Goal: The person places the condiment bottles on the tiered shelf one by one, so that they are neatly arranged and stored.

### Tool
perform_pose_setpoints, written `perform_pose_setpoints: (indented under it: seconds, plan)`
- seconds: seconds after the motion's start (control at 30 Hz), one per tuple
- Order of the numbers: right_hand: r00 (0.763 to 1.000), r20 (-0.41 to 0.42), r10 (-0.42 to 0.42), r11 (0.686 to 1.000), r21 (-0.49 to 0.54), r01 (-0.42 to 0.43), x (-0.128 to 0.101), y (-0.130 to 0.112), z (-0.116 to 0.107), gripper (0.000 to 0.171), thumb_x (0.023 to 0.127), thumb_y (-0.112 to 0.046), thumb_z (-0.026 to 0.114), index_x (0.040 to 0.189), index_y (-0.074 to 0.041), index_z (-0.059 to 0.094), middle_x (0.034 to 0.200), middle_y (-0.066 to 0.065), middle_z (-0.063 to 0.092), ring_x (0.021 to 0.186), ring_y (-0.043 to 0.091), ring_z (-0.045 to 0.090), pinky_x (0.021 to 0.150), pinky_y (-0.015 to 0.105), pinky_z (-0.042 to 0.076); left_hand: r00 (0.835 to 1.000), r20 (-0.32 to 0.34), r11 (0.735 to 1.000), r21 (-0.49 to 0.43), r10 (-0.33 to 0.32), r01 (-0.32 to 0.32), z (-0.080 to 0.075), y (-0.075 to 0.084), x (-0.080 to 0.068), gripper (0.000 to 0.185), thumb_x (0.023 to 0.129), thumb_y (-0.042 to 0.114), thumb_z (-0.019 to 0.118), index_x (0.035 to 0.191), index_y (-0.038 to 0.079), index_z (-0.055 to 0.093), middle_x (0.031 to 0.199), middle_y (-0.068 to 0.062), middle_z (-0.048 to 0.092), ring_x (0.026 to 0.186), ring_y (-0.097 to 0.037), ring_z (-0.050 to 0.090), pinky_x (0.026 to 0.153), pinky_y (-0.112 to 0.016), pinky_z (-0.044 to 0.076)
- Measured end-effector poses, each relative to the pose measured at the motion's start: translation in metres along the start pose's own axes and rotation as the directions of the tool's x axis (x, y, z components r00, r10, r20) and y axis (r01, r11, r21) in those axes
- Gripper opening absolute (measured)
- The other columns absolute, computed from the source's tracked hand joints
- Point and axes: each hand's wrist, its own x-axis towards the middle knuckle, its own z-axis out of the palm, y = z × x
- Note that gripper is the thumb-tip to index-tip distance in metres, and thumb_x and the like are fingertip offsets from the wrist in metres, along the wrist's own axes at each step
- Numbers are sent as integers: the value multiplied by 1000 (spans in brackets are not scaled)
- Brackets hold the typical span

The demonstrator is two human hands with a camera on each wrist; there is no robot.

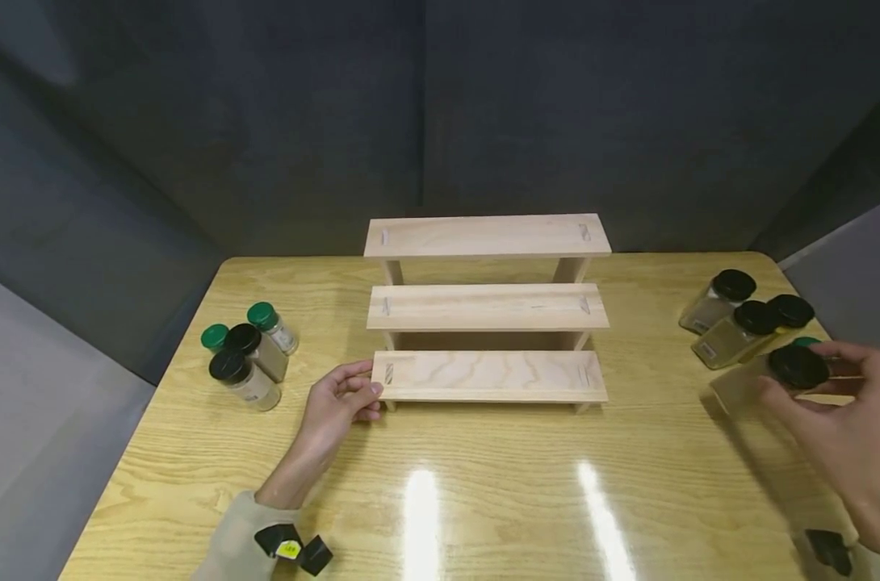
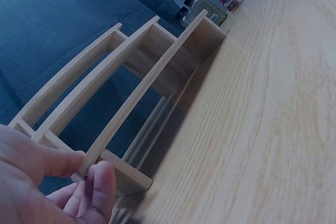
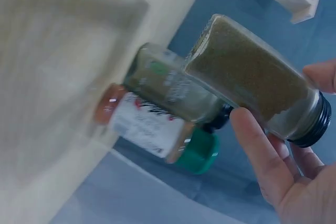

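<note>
A three-tier wooden shelf rack (image 1: 487, 376) stands mid-table. My left hand (image 1: 336, 401) pinches the left end of its lowest board between thumb and fingers, seen closely in the left wrist view. On the right, my right hand (image 1: 854, 411) grips a clear spice jar (image 3: 244, 74) with a black lid, holding it near the lid. Brownish-green powder fills most of the jar, which is tilted and raised off the table. Behind it in the right wrist view are a labelled jar with a green lid (image 3: 198, 150) and another black-lidded jar (image 3: 170, 80).
Several black-lidded jars (image 1: 727, 339) stand at the table's right side. A second group with black and green lids, including a front jar (image 1: 254, 389), stands on the left. Dark panels (image 1: 425, 121) enclose the back of the wooden table (image 1: 498, 484).
</note>
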Motion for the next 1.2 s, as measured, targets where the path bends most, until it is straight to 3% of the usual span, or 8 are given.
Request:
perform_pose_setpoints:
  seconds: [0.17,0.43,0.63,0.87,0.97,1.03,1.07,1.2]
  plan:
    - [995,15,-94,996,16,93,2,-16,1,64,89,6,78,138,-25,51,115,-22,42,89,-13,50,67,-4,46,1000,3,1000,0,-1,1,-2,1,1,45,104,-11,67,147,-12,55,105,-14,66,84,-18,69,73,-24,65]
    - [980,75,-186,982,46,183,10,-47,0,64,90,2,82,135,-32,52,111,-25,52,83,-18,58,67,0,49,1000,10,1000,-1,-7,7,-5,2,1,46,105,-11,65,149,-12,53,106,-13,66,84,-18,70,73,-23,65]
    - [967,122,-222,975,23,221,18,-73,1,63,92,-5,86,136,-34,53,103,-25,57,64,-15,63,57,5,51,1000,8,1000,-7,-9,9,-5,2,1,45,105,-11,65,148,-12,54,106,-13,66,84,-18,70,73,-23,65]
    - [924,96,-369,926,122,357,29,-101,9,64,80,5,90,139,-6,66,110,-18,66,83,-9,64,61,3,51,1000,12,1000,-8,-12,12,-4,2,1,44,105,-10,66,147,-12,55,106,-13,66,84,-18,69,73,-23,65]
    - [922,133,-365,926,158,344,32,-112,11,65,82,3,91,140,-10,66,112,-14,67,82,-10,67,47,9,49,1000,15,1000,-6,-14,14,-4,2,0,44,105,-10,66,147,-12,55,106,-14,66,84,-19,69,73,-23,65]
    - [919,144,-367,924,174,342,35,-120,13,63,82,3,90,139,-10,66,112,-11,67,83,-9,68,47,10,50,1000,16,1000,-4,-13,13,-4,2,0,43,105,-10,66,147,-12,55,106,-14,66,84,-19,69,73,-23,65]
    - [916,147,-374,921,176,348,36,-123,14,63,82,3,90,139,-10,66,113,-11,67,84,-8,68,48,10,50,1000,17,1000,-5,-13,13,-3,2,1,43,105,-10,66,147,-11,55,106,-14,66,84,-19,69,73,-23,65]
    - [888,137,-438,893,178,413,43,-138,22,62,81,6,89,137,-2,66,117,-13,66,96,-2,65,78,2,52,1000,20,1000,-5,-14,15,-3,2,1,43,105,-9,66,147,-11,55,106,-14,66,84,-19,69,72,-23,65]
